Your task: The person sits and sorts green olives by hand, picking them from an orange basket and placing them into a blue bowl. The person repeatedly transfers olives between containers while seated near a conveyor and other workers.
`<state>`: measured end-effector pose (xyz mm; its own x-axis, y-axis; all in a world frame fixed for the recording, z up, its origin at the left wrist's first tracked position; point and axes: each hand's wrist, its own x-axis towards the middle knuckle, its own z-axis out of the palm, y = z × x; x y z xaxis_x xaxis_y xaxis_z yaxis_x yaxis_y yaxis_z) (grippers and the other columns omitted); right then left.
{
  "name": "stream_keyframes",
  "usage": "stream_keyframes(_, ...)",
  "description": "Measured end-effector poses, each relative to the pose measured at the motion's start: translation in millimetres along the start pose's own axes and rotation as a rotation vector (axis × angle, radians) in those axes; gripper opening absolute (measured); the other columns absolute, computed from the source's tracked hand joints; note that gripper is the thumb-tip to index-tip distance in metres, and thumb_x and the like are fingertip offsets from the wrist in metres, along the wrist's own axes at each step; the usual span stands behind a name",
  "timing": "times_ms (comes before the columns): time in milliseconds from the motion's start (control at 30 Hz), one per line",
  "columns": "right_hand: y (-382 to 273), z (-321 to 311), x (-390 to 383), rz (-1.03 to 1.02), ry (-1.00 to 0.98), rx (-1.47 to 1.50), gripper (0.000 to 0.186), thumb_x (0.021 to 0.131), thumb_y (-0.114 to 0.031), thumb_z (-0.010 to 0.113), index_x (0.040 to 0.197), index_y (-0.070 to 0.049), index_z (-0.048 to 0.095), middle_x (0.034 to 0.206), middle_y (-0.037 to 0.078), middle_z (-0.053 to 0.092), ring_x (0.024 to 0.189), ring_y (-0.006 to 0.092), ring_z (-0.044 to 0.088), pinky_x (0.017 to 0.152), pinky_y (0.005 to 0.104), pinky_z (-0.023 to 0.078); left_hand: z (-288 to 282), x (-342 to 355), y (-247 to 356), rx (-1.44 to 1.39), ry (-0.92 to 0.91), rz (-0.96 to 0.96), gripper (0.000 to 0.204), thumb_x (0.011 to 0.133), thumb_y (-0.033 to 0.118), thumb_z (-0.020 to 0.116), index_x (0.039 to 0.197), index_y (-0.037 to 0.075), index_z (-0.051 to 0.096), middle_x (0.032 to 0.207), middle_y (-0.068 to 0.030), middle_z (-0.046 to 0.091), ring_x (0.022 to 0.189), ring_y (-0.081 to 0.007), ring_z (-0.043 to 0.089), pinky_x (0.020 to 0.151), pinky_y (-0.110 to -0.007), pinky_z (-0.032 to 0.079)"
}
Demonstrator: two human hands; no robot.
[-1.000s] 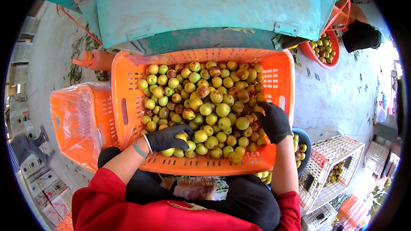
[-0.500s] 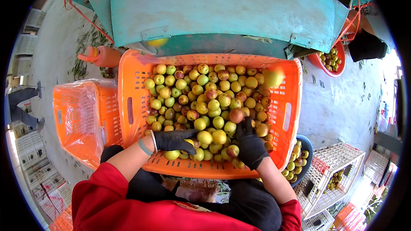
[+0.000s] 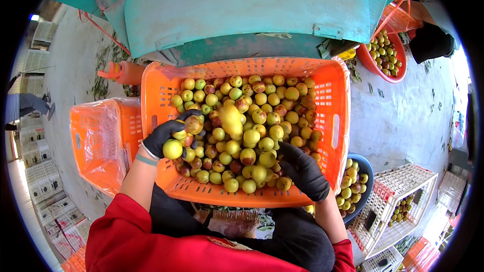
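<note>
An orange slatted crate (image 3: pixel 333 85) lined with clear plastic stands before me, filled with round yellow-green jujubes (image 3: pixel 250 136), many with reddish-brown patches. My left hand (image 3: pixel 169 136), in a black glove, is raised over the crate's left side, its fingers closed round several jujubes (image 3: pixel 173 148). My right hand (image 3: pixel 305 171), also black-gloved, lies at the near right of the pile. Its fingers are apart and reach left against the fruit, with nothing visibly held. One blurred yellow jujube (image 3: pixel 231 121) is in motion above the middle of the pile.
A turquoise metal chute (image 3: pixel 242 10) overhangs the crate's far side. Left stands another plastic-lined orange crate (image 3: pixel 96 141). Right are a blue basin (image 3: pixel 367 191) of jujubes and a white crate (image 3: pixel 403 191). A red basin (image 3: pixel 396 75) sits far right, near another person's dark-clad arm or leg (image 3: pixel 431 43).
My left hand has risen from the near edge, moving up and left with jujubes in it. My right hand has shifted slightly right. A blurred jujube now shows above the pile.
</note>
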<state>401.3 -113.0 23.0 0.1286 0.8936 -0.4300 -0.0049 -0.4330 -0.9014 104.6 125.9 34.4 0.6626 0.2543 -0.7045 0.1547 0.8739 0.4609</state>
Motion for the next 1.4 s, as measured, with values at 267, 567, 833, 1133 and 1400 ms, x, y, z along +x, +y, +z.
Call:
stream_keyframes(267,-30.9,-41.6,-38.4,0.210,-0.092,0.161,0.023,0.091,-0.015,0.058,0.107,0.000,0.064,0.080,0.003,0.065,0.069,0.0092,0.060,0.063,0.0238,0.049,89.8,6.2,-55.4,-0.332,-0.321,-0.242,0.060,0.081,0.026,0.050,0.137,0.010,0.034,0.116,-0.0220,0.055,0.080,-0.0289,0.064,0.057,-0.037,0.057)
stream_keyframes(567,64.5,-118.6,-120.7,0.154,1.165,0.256,0.026,0.091,-0.027,0.057,0.099,-0.004,0.064,0.069,0.001,0.061,0.050,0.0034,0.048,0.046,0.0187,0.038,305.2,116.7,-198.2,-0.263,-0.613,-0.593,0.042,0.087,0.042,0.055,0.108,0.006,0.055,0.091,-0.0063,0.060,0.068,-0.0129,0.059,0.064,-0.022,0.050)
stream_keyframes(833,201.6,-101.2,-175.0,0.105,1.015,-0.589,0.051,0.090,-0.022,0.054,0.134,0.001,0.042,0.135,0.019,0.044,0.128,0.0312,0.038,0.107,0.0395,0.028,284.6,74.9,-204.5,0.683,-0.688,0.467,0.033,0.090,0.010,0.055,0.123,0.006,0.053,0.135,-0.0129,0.047,0.124,-0.0202,0.046,0.104,-0.032,0.036)
stream_keyframes(1133,163.4,-98.6,-133.8,-0.010,1.359,-0.407,0.041,0.091,-0.010,0.053,0.130,0.001,0.045,0.129,0.018,0.050,0.121,0.0280,0.045,0.103,0.0386,0.034,134.3,50.7,-107.4,1.821,-0.022,0.828,0.036,0.075,0.032,0.065,0.102,0.008,0.064,0.092,-0.0138,0.062,0.087,-0.0331,0.058,0.080,-0.042,0.046)
stream_keyframes(1400,7.2,-75.3,-74.3,-0.308,0.851,-0.310,0.022,0.086,0.001,0.056,0.107,0.002,0.062,0.103,0.013,0.064,0.093,0.0207,0.062,0.081,0.0305,0.049,56.8,29.0,-85.4,1.970,0.031,0.469,0.037,0.075,0.045,0.065,0.080,0.008,0.062,0.081,-0.0127,0.058,0.078,-0.0321,0.056,0.068,-0.044,0.045)
